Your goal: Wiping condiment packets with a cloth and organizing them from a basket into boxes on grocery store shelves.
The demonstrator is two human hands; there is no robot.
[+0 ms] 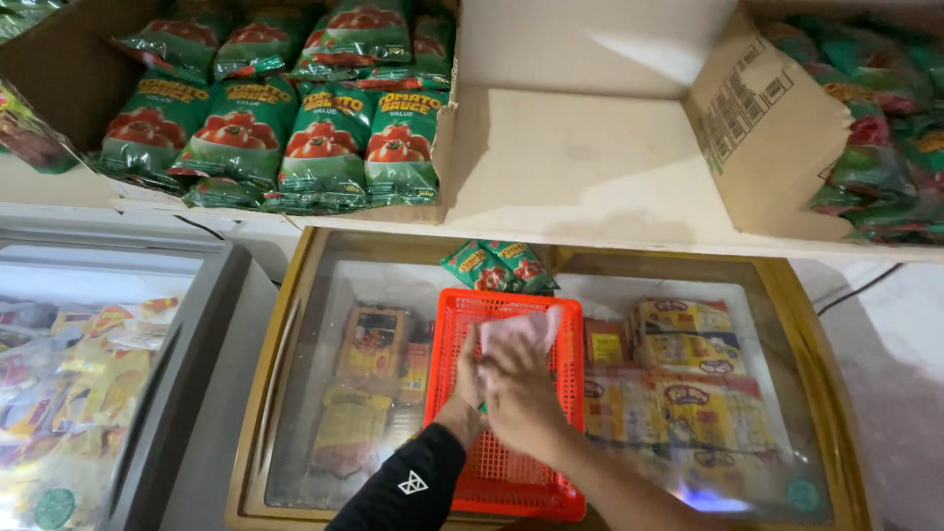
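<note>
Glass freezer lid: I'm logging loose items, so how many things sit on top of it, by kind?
Orange plastic mesh basket: 1
Green-and-red sauce pouches: 2
Pink cloth, lying in the basket: 1
Total: 4

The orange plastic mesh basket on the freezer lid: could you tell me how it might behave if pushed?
The orange plastic mesh basket looks rigid and probably light, being open lattice. On the smooth glass freezer lid it would likely slide easily rather than tip, since it sits low and flat. Both hands, left hand and right hand, press a pink cloth inside it, which may steady it.
</note>
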